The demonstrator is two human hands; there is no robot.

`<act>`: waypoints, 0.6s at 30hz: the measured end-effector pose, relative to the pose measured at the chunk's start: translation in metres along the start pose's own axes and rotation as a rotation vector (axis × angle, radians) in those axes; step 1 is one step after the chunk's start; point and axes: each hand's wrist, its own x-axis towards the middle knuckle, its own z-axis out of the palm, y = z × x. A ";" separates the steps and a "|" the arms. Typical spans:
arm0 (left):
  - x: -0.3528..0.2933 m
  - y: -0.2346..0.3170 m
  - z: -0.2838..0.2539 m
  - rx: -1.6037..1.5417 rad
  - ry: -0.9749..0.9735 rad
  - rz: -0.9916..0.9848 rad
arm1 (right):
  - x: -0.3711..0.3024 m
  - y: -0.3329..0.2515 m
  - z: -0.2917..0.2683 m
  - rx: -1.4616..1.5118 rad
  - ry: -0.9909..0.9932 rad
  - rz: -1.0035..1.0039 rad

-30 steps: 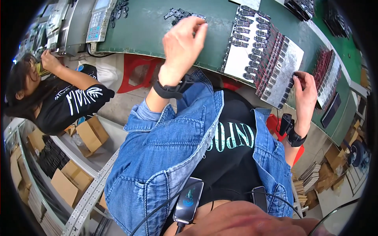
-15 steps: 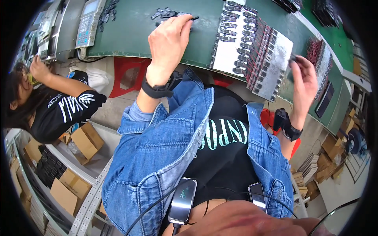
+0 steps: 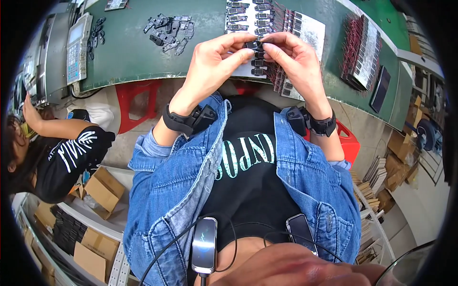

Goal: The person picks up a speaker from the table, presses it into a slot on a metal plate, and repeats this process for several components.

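In front of my chest, over the green table (image 3: 143, 57), my two hands meet with their fingertips almost together. My left hand (image 3: 217, 62) is closed in a pinch on a small black rectangular part (image 3: 251, 45). Against its right end, my right hand (image 3: 300, 62) pinches a small dark piece, mostly covered by the fingers. Just beyond and below the fingers, similar black parts (image 3: 259, 71) lie in rows on a white board. A loose pile of such parts (image 3: 167, 31) lies left of my hands.
A grey board with red-wired parts (image 3: 310, 31) lies right of my hands. Farther right are a stacked wired batch (image 3: 360, 52) and a dark flat device (image 3: 380, 88). A keypad device (image 3: 78, 47) stands at left, near a co-worker (image 3: 67, 157). A red stool (image 3: 346, 143) is below the table.
My right hand has moved left from beyond the grey board to meet my left hand. My left hand has left the loose pile with a black part. The view has shifted right.
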 end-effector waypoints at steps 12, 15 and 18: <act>0.000 -0.004 0.002 0.002 -0.003 0.004 | -0.001 -0.005 0.011 -0.273 0.066 -0.134; -0.001 -0.004 0.001 0.047 -0.015 0.019 | 0.002 -0.003 0.007 -0.308 0.043 -0.159; -0.002 -0.002 0.000 0.076 -0.034 0.029 | 0.006 0.000 0.001 -0.308 -0.004 -0.202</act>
